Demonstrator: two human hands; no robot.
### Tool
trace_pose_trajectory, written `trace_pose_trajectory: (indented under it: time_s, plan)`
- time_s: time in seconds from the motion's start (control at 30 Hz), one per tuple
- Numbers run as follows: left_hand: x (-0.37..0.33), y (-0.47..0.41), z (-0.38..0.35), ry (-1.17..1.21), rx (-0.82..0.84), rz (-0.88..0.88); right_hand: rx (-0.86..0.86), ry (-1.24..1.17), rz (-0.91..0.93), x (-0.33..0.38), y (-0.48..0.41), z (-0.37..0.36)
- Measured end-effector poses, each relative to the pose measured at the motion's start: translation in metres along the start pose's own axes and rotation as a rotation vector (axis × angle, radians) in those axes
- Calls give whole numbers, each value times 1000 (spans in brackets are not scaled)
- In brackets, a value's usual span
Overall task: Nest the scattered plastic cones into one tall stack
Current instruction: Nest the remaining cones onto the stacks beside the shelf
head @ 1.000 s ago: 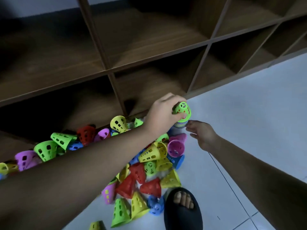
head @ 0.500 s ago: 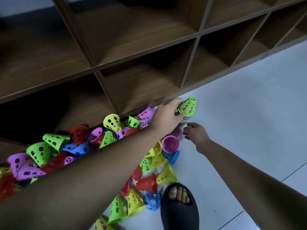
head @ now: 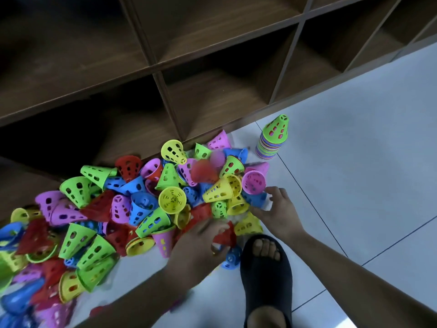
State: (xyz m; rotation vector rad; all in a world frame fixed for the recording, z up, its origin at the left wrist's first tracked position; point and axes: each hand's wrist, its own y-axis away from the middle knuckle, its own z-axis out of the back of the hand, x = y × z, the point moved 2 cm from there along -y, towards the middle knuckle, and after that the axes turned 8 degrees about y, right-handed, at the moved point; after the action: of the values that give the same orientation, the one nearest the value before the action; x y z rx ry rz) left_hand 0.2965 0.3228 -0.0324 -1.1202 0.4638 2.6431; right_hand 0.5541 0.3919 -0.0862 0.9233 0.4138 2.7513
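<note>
The nested stack (head: 270, 144), topped by a green cone, stands alone on the white floor by the shelf base, with no hand on it. Left of it, several loose perforated cones (head: 170, 200) in green, yellow, red, blue and purple lie in a heap. My left hand (head: 201, 245) is low at the heap's near edge, blurred, with its fingers curled around a red cone (head: 226, 236). My right hand (head: 280, 215) hovers with fingers apart beside a blue cone (head: 259, 200) and a yellow cone (head: 248, 227), holding nothing.
A dark wooden cubby shelf (head: 212, 55) runs along the back, and the heap spills against its base. My foot in a black slide sandal (head: 266, 273) stands right next to the near cones. White tiled floor (head: 354, 162) spreads to the right of the stack.
My left hand let go of the green cone on top of the stack and dropped to the near heap, onto a red cone. My right hand moved down and away from the stack. The view tilted down.
</note>
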Motion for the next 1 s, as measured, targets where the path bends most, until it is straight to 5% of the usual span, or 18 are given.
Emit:
trace_pose_trajectory:
  time_s: [0.43, 0.7, 0.83, 1.0]
  plan:
    - [50, 17, -68, -331, 142, -86, 95, 127, 2, 13, -18, -10]
    - [40, 8, -80, -282, 112, -140, 61, 57, 7, 0, -12, 12]
    - [33, 14, -60, -143, 8, -133, -10, -152, -62, -19, 5, 17]
    - [3, 6, -22, 54, -232, -86, -45, -140, -132, -37, 12, 11]
